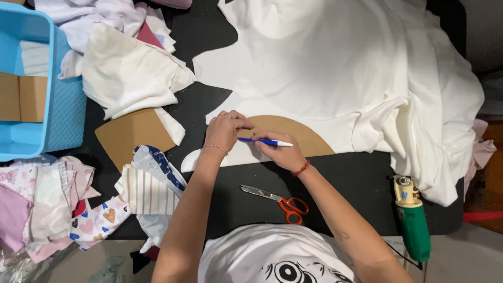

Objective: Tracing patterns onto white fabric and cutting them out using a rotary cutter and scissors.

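My left hand (225,130) presses down on the left end of a brown cardboard pattern piece (293,133) that lies on white fabric (346,68). My right hand (280,152) holds a blue and white pen (267,142) against the lower edge of that cardboard, its tip pointing left. Both hands sit close together over the fabric's lower edge on the black table (340,183).
Orange-handled scissors (277,202) lie just below my hands. A green electric cutter (411,220) rests at the table's right front edge. Another cardboard piece (133,136), cloth scraps (126,68) and patterned fabric pieces (63,204) fill the left, beside a blue plastic basket (57,105).
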